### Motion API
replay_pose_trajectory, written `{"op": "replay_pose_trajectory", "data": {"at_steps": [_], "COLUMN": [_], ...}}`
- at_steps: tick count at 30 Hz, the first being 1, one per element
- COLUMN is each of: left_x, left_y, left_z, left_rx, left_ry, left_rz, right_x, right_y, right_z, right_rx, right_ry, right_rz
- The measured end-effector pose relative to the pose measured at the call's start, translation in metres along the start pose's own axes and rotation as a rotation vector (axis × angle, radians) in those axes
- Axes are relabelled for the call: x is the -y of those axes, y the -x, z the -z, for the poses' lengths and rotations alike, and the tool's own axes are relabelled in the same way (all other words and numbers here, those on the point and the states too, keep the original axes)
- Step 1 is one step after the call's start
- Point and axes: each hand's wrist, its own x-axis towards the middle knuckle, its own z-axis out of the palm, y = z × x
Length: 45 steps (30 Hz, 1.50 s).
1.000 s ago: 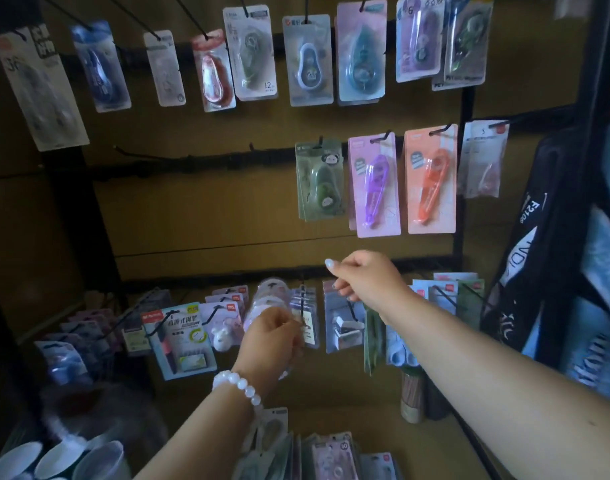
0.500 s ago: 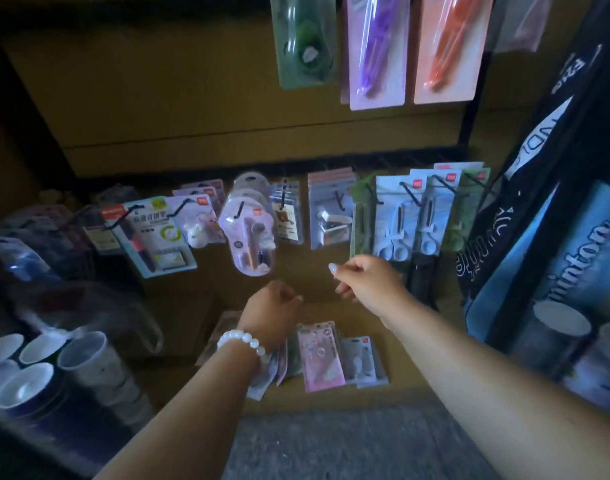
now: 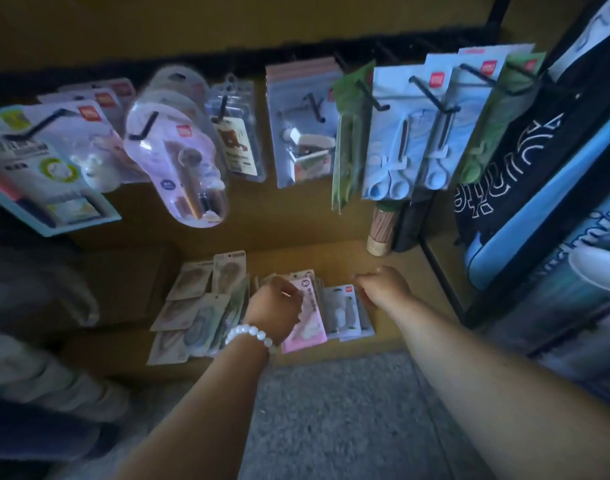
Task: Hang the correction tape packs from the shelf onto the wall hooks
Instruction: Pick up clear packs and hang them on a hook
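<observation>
Several flat carded correction tape packs (image 3: 206,306) lie fanned in a loose overlapping pile on the low tan wooden shelf (image 3: 393,261), so by the look of it much of the hanging is yet to do; black wire wall hooks (image 3: 431,95) above carry other stationery cards, and the hooks meant for these packs are out of view. Both hands reach down to the pile. The left hand (image 3: 274,308), a white bead bracelet (image 3: 251,336) at its wrist, sits over the pale pink pack (image 3: 308,323) with fingers curled at its top edge; whether it already grips the card I cannot tell. The right hand (image 3: 383,287) hovers just beside the grey-white pack (image 3: 343,311), fingers bent downward, and its hold is likewise unclear in the blur. Most packs lie flat, long axes running from the shelf's front edge toward the back wall, hang-hole ends pointing away from the person.
</observation>
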Motion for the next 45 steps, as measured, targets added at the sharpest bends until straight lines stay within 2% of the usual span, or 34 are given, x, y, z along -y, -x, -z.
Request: {"op": "replay_pose_trajectory", "data": {"at_steps": [6,13,17,26,33,45], "left_x": [0.021,0.036,0.044,0.051,0.055,0.054], "left_y": [-0.030,-0.043,-0.048,-0.056,-0.060,-0.063], "left_z": [-0.029,-0.049,-0.059,-0.069,-0.070,-0.073], "left_rx": [0.053,0.077,0.086,0.105,0.105,0.118], "left_ry": [-0.029,-0.050,-0.038,0.020,0.030,0.017], "left_rz": [0.031,0.061,0.087,0.116,0.132,0.136], "right_x": [-0.063,-0.066,-0.077,-0.085,-0.081,-0.081], "right_y": [-0.070,-0.061,-0.071,-0.083,-0.093,-0.098], "right_z": [-0.029,-0.032,-0.042,-0.055,-0.064,-0.063], "right_rx": [0.072,0.091,0.105,0.101,0.156,0.084], "right_ry": [-0.013,0.125,0.102,0.123,0.015,0.243], "right_rz": [-0.181,-0.274,-0.313,-0.325,-0.350,-0.280]}}
